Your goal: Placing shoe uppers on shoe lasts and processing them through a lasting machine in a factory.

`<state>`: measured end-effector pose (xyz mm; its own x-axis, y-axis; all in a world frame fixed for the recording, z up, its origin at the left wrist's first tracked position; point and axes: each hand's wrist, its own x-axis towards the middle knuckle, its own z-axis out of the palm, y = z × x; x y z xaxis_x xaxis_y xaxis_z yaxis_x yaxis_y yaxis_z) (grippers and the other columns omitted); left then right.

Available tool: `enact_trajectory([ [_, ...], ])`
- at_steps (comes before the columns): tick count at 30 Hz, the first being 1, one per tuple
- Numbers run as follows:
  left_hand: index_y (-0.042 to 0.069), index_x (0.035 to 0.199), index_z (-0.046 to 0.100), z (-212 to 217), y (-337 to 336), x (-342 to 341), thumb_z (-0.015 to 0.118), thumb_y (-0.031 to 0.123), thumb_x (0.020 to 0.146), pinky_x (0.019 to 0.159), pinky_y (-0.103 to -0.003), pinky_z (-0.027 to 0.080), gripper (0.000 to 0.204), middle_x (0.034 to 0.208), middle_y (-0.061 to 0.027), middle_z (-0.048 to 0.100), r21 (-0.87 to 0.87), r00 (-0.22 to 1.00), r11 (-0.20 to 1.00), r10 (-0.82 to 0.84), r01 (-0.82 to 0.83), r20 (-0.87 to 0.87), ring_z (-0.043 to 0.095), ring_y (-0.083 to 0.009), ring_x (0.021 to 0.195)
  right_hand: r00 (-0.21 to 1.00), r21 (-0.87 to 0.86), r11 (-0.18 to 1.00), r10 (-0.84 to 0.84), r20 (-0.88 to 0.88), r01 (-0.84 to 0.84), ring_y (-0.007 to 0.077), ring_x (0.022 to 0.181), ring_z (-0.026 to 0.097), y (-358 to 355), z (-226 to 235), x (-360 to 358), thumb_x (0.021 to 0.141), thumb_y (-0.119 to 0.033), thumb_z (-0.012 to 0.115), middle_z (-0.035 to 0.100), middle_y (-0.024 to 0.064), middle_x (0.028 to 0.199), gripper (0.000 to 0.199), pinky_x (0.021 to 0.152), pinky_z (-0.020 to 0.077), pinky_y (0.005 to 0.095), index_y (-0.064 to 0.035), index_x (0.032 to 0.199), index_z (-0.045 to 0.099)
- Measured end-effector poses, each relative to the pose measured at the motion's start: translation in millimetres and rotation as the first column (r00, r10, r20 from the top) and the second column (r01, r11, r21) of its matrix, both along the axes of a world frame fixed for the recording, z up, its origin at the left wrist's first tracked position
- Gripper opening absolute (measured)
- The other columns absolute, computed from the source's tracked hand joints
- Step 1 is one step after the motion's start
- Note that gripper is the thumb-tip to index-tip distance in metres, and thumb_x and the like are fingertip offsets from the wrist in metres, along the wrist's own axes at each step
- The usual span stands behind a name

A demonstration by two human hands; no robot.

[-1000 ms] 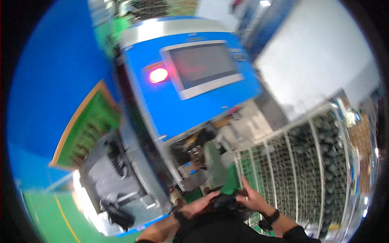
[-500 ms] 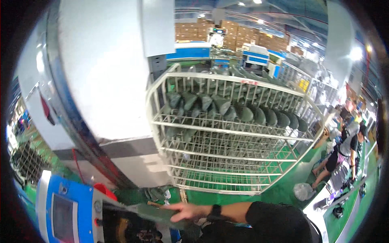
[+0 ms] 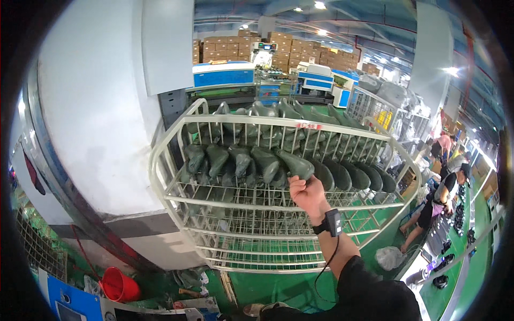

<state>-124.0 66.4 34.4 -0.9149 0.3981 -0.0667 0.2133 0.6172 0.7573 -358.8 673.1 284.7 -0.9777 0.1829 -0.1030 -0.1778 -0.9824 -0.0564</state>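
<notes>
My right hand (image 3: 308, 193) reaches up and forward to a cream wire rack (image 3: 230, 205). Its fingers are closed on the lower, rounded end of a dark green shoe-shaped piece (image 3: 294, 163), which lies tilted in the rack's upper row. More dark green shoe-shaped pieces (image 3: 266, 163) lean side by side to its left. Others, rounded ends outward, stand to its right, close to my fingers. A black band with a small box (image 3: 331, 222) and a cable is on my right wrist. My left hand is not in view.
A white pillar (image 3: 96, 117) stands left of the rack. Low at the left are a red bucket (image 3: 120, 284) and a blue-and-white machine (image 3: 69, 299). A clear plastic bag (image 3: 390, 258) lies on the green floor. People (image 3: 447, 187) work along a line at the right.
My right hand has moved up and away from beside the machine to the rack's upper row. A blurred dark green piece was at the hand before. The view has shifted, showing the bucket more fully.
</notes>
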Motion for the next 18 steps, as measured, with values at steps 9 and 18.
enact_trajectory([
  [9, -0.005, 0.13, 0.058, 116, -64, 184, 0.066, 0.014, 0.093, 0.096, -0.035, 0.052, 0.042, 0.123, -0.0155, 0.067, 0.245, 0.391, 0.316, 0.581, -0.917, 0.714, 0.065, -0.0256, 0.112, 0.978, 0.616, 0.787, -0.151, 0.144, 0.031, 0.0042, 0.055, 0.033, -94, -5, 1, 0.094, -0.005, 0.06, 0.04, -0.0066, 0.069, 0.01, 0.047, 0.0273, 0.0215, -0.0089, 0.091, 0.052],
  [18, 0.007, 0.097, 0.077, 0, -87, 369, 0.084, 0.036, 0.071, 0.115, -0.052, 0.033, 0.04, 0.14, -0.0245, 0.054, -0.458, -0.137, -0.164, 0.986, -0.874, -0.092, 0.04, -0.0468, 0.136, 0.788, 0.817, 0.17, 0.429, 0.443, -0.551, 0.01, 0.068, 0.058, -352, -84, 19, 0.103, -0.018, 0.054, 0.064, 0.0024, 0.087, 0.022, 0.053, 0.046, 0.0265, -0.0055, 0.12, 0.06],
])
